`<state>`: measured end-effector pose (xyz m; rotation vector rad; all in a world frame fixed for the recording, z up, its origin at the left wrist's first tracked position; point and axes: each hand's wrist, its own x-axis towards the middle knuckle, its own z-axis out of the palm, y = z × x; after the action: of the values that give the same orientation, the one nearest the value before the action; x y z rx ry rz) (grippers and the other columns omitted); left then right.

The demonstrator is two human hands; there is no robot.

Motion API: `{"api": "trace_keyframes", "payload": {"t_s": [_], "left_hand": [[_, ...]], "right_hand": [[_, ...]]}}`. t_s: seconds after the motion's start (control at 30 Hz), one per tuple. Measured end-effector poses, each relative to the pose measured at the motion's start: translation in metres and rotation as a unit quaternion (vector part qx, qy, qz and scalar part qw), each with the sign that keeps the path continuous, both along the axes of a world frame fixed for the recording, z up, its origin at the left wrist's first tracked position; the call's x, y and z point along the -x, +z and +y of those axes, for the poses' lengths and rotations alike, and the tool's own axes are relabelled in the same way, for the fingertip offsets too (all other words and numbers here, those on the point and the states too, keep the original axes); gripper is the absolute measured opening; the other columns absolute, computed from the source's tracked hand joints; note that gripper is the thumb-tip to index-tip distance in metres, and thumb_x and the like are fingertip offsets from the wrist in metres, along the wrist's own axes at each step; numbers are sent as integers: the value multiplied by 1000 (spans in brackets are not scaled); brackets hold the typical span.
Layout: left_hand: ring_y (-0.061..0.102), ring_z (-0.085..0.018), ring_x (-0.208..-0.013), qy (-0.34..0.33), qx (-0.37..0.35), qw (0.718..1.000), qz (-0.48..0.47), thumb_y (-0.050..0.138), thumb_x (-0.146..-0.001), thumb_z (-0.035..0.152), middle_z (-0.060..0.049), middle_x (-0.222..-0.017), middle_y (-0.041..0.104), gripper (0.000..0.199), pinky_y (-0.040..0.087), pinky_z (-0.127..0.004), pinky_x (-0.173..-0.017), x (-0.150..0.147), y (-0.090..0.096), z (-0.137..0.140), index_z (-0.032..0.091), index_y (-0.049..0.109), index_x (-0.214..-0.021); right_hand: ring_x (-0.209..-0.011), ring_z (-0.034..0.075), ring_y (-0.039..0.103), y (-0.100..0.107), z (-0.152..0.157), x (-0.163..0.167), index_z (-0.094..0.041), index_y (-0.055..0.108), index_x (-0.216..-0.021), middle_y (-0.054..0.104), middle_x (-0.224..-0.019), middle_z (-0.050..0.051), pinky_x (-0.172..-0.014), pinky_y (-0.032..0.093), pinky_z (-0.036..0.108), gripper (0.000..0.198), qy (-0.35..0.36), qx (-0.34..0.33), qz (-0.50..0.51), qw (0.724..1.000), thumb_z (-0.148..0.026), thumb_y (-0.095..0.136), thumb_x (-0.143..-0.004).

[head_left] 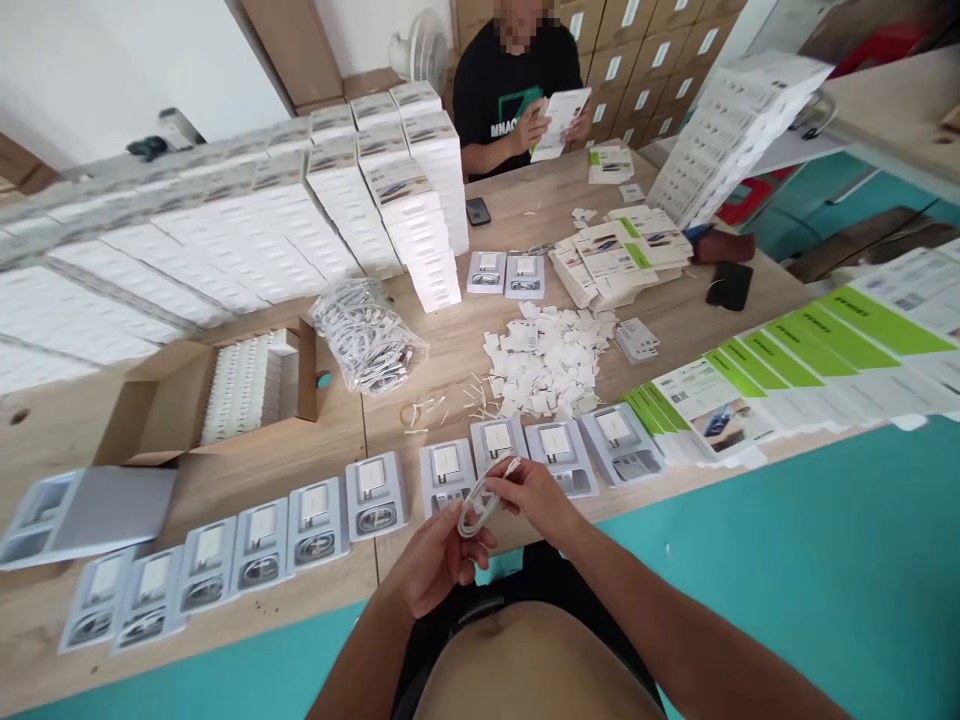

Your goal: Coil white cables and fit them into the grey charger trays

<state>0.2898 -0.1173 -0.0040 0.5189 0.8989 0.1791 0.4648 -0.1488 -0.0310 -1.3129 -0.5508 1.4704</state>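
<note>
A coiled white charging cable (477,512) is held up between my two hands, just in front of the table's near edge. My left hand (442,555) pinches the coil from the left, its lower fingers curled beneath. The fingers of my right hand (534,500) grip the other side, near the plug end that sticks out at the top. Right behind them lie plastic trays, among them one tray (444,466) with a white charger in its upper hollow. Another tray (376,490) to the left has a charger and a coiled cable in it.
Several filled trays line the front edge. An open carton (300,385) of chargers and a bag of cables (367,335) stand behind. White paper bits (551,360) lie mid-table. Box stacks (427,245) rise at left; printed boxes (750,380) stand right. Another person (517,90) sits opposite, holding a box.
</note>
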Motion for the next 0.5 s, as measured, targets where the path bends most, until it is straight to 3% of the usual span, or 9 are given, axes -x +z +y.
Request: {"api": "trace_keyframes", "payload": {"t_s": [0.1,0.2,0.27,0.3,0.4,0.47,0.5], "left_hand": [[54,-8,-58,30,17,999,-7,54,-84,60,-3,-81,59,43,20,-16,-40,-7,3,-4,19,45,-79],[47,-6,-54,57,-47,996,40,59,-79,61,0,-74,54,48,15,-17,-41,3,4,2,18,39,-70],[41,-5,-48,45,-98,989,100,58,-78,64,3,-66,50,51,12,-18,-42,15,6,11,19,38,-67],[39,-4,-46,33,-118,985,124,57,-77,66,3,-63,49,52,11,-19,-42,21,6,16,19,37,-66],[34,-4,-44,11,-153,978,142,53,-76,70,5,-59,45,55,9,-20,-43,38,5,28,19,36,-65],[31,-3,-43,20,-156,980,124,53,-76,71,6,-59,43,56,8,-20,-43,46,1,33,20,34,-65],[30,-3,-43,29,-151,981,115,53,-76,70,7,-59,41,55,8,-20,-43,49,-3,34,20,34,-66]], "right_hand": [[-53,12,52,-4,1,-19,-18,65,-81,61,-63,-2,-49,39,23,27,48,0,-49,998,-42,70,-73],[-77,19,62,-2,9,-26,-20,64,-106,68,-98,5,-68,49,31,44,45,-32,-250,967,-42,74,-70],[-100,23,59,4,17,-23,-24,55,-125,61,-122,8,-85,47,36,58,63,-103,-390,913,-37,73,-72],[-106,23,56,9,21,-20,-26,55,-126,61,-123,7,-89,44,37,53,100,-142,-441,880,-35,70,-76],[-101,23,56,28,33,-2,-25,70,-97,68,-98,5,-90,39,38,15,235,-211,-558,767,-29,59,-88],[-95,23,56,41,39,14,-21,69,-80,67,-89,6,-85,38,37,16,263,-210,-625,705,-27,57,-90],[-91,23,57,46,41,22,-21,68,-78,67,-88,6,-80,38,35,17,261,-194,-642,694,-26,57,-90]]}}
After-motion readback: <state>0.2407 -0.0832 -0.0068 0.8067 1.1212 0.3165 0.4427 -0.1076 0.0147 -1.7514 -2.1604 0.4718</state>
